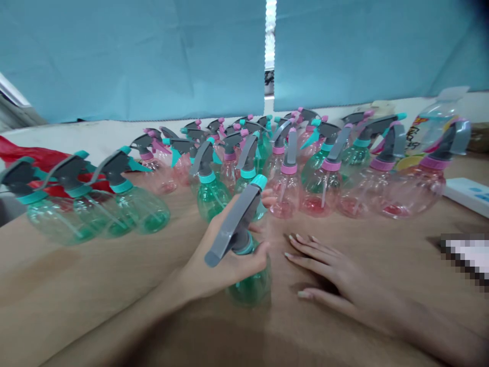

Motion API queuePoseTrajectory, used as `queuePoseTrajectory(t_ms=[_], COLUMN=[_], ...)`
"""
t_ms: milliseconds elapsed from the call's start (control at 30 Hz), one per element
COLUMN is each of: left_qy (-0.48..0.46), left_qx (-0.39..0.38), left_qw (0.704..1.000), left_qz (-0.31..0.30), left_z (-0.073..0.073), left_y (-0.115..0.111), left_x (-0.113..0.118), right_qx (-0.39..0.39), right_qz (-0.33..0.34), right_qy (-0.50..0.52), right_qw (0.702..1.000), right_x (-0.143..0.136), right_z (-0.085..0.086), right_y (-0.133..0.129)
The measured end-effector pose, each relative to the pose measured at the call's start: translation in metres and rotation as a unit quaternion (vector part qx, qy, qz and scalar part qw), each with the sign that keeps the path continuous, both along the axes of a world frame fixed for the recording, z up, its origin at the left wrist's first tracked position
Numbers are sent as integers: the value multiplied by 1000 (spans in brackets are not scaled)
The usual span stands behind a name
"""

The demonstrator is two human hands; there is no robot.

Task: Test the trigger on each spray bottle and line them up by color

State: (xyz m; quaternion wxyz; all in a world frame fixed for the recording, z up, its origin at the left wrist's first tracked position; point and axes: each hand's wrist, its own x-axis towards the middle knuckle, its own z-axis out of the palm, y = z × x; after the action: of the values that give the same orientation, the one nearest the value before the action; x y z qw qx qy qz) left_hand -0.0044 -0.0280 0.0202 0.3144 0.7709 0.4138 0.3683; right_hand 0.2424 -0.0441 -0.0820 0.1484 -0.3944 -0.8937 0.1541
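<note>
Near the middle of the table, my left hand [217, 260] grips a green spray bottle [250, 285] round its neck, just under the grey and teal trigger head. The bottle stands roughly upright, and the hand hides part of its body. My right hand [328, 270] rests on the tabletop to the right of that bottle, fingers stretched out and holding nothing. Just beyond both hands stand a clear pink spray bottle [284, 196] and another green spray bottle [212, 196] with a teal collar.
Several pink and green spray bottles crowd the back of the wooden table [126, 285]. Several green ones [141, 209] stand at left before a red plastic bag [49, 158]. A large clear bottle [435, 120], a white box [468, 193] and a pixelated object [469, 257] are at right.
</note>
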Motion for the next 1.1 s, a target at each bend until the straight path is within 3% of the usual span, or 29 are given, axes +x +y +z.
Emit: queuePoseTrajectory(t_ms=[133,533,933,1100], left_qy=[40,15,-14,10], left_qx=[-25,-50,3,-22], left_qw=[999,998,999,997], left_qz=[3,47,51,80], left_z=[-3,9,6,12], left_y=[3,-6,-5,-7], left_x=[-2,5,6,7], right_qx=[15,30,18,13], right_qz=[7,11,5,8], right_qy=[-16,-20,16,22], right_qw=[1000,999,1000,1000], right_x=[1,1,1,1], right_z=[-2,-3,-4,-3], right_y=[0,2,1,1])
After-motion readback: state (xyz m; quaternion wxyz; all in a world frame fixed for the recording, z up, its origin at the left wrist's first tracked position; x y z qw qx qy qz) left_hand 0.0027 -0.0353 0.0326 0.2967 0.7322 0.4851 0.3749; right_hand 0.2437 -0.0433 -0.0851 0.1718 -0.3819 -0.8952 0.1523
